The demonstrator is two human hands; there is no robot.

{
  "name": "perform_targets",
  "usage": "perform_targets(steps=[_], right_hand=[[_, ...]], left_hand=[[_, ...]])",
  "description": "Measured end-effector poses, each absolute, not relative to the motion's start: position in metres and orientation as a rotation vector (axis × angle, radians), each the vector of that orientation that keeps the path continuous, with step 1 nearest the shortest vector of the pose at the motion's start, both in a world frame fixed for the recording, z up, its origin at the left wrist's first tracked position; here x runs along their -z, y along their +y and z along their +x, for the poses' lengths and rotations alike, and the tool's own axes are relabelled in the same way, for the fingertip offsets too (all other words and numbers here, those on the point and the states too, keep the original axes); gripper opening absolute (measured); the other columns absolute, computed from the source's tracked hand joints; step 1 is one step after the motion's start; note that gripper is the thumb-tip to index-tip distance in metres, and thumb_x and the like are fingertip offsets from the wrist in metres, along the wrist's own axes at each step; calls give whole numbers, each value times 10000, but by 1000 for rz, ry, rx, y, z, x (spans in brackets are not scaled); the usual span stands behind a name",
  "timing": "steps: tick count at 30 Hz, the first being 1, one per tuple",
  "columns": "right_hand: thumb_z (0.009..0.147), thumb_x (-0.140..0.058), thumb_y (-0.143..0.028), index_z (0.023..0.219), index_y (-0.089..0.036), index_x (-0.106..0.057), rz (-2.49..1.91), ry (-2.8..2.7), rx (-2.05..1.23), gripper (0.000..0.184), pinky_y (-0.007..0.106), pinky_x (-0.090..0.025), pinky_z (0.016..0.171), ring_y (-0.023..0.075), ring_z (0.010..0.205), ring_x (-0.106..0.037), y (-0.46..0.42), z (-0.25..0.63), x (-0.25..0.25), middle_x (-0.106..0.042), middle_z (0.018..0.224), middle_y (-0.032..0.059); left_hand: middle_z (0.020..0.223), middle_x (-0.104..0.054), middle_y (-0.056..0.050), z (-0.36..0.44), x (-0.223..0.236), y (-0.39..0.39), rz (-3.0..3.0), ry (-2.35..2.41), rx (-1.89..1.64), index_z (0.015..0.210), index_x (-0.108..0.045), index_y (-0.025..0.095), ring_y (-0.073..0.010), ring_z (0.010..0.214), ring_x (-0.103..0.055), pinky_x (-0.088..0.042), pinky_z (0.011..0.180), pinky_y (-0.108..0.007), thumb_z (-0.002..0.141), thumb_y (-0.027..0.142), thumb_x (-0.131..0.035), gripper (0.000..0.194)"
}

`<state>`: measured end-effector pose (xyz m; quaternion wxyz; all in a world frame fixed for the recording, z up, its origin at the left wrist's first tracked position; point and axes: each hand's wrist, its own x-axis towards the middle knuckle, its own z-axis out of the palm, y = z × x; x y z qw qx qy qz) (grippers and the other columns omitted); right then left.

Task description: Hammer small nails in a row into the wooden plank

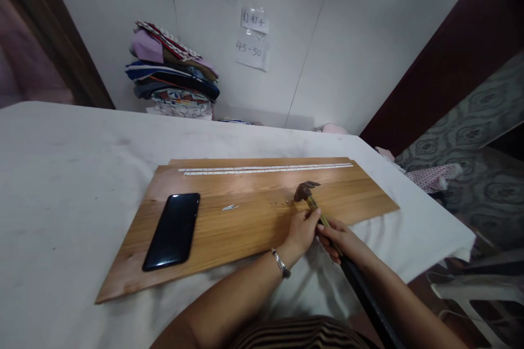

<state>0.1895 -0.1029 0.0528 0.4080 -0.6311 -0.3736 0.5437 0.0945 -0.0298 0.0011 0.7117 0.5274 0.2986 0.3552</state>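
A claw hammer (pixel 303 192) with a rusty brown head and a long dark handle slants over the wooden board (pixel 241 229). My left hand (pixel 302 230), with a silver bracelet at the wrist, is closed on the handle just below the head. Lower on the same handle, my right hand (pixel 343 241) has its fingers wrapped round it. Left of the hammer head, several tiny specks, perhaps nail heads, show in a row on the board. A few thin silver nails (pixel 230 208) lie loose farther left.
A black phone (pixel 172 232) lies on the board's left part. Two white measuring strips (pixel 266 168) run along its far edge. The board rests on a white-covered table (pixel 82 174). Folded clothes (pixel 176 73) are stacked by the wall, and a white plastic chair (pixel 477 294) stands at lower right.
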Motion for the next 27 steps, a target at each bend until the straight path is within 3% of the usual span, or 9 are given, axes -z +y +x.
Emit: perform_targets(steps=[27], right_hand=[[731, -672, -579, 703, -216, -445, -1587, -947, -1367, 429, 165, -328, 243, 36, 279, -342, -102, 190, -52, -464, 495, -104]], left_hand=[[660, -615, -42, 93, -3, -30, 1161, 671, -782, 671, -598, 150, -154, 620, -535, -409, 592, -263, 825, 517, -514, 407]])
